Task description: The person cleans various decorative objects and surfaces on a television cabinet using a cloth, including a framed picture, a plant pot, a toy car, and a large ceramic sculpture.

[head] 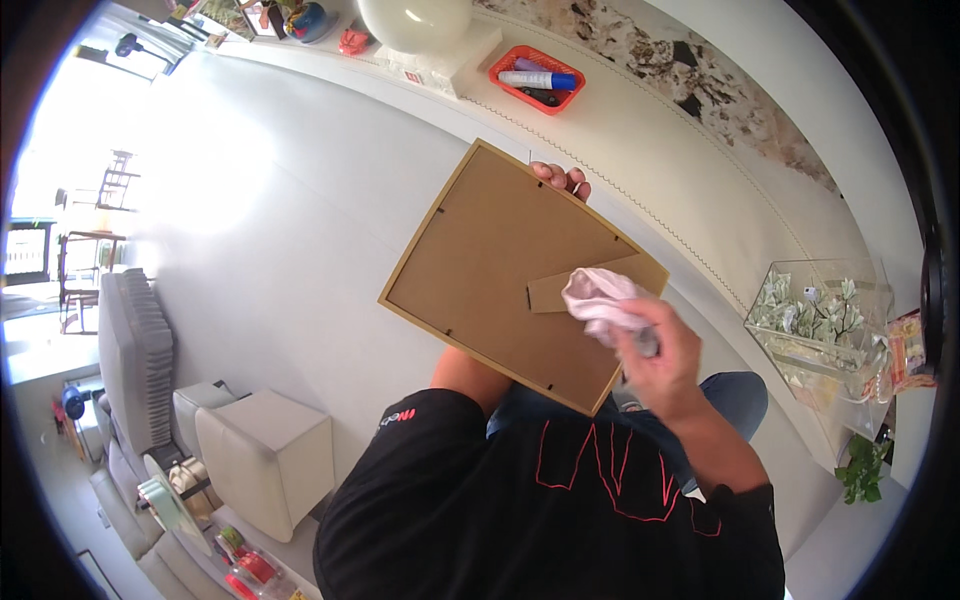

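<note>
A picture frame is held up in front of my body, its brown backing board and thin gold-coloured rim facing me. My left hand grips its far edge; only the fingertips show, and the frame hides the rest of the hand. An easel-style stand lies against the backing, with small dark tabs around the border. My right hand, slightly blurred, clutches a crumpled pale pink cloth over the backing near the stand. Whether the cloth touches the board is hard to tell.
Beyond the frame runs a cream cabinet top bearing a red plastic basket with a blue-capped tube. A white rounded object stands beside it. To the right is a clear box with artificial flowers. A beige stool stands at left.
</note>
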### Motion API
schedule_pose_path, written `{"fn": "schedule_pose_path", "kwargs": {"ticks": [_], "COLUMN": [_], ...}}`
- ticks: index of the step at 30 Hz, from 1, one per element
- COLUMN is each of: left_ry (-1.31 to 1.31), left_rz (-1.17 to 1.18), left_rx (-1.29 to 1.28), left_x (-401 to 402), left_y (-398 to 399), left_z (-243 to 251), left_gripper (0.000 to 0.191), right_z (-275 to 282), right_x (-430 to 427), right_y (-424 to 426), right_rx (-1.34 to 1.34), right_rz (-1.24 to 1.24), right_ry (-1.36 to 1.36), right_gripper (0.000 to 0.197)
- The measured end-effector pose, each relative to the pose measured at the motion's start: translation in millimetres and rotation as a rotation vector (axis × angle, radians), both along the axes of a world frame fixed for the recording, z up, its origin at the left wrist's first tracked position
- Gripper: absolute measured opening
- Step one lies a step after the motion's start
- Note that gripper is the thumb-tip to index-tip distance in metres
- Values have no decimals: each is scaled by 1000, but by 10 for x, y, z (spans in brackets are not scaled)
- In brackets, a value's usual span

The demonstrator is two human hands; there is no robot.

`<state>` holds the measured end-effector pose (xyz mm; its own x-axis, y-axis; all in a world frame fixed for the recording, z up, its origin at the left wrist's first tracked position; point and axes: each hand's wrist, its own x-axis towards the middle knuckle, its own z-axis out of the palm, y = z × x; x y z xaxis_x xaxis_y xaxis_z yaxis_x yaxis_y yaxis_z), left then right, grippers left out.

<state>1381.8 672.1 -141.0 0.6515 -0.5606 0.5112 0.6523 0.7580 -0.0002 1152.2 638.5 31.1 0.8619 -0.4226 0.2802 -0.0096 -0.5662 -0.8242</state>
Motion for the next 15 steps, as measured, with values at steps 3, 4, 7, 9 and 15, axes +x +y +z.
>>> {"fn": "schedule_pose_path", "kwargs": {"ticks": [3,4,7,9,15], "left_ry": [-5,-22,74,443,321], "left_rz": [-84,-123,-105,-156,206], "left_rx": [-86,-64,155,320,489], "left_x": [-17,-11,-204,-366,-324], "left_y": [-23,35,37,202,94], "left_z": [-116,-163,10,339,306], "left_gripper": [31,31,38,41,49], "right_z": [109,16,-346,-357,-470], "right_x": [600,845,1441,1518,1560], "right_y": [484,694,940,779,35], "right_rx": [-175,-232,-418,-388,-753], "right_rz": [393,491,505,438,298], "right_ry": [-195,-210,-397,-416,-4], "right_gripper": [45,43,41,40,33]}}
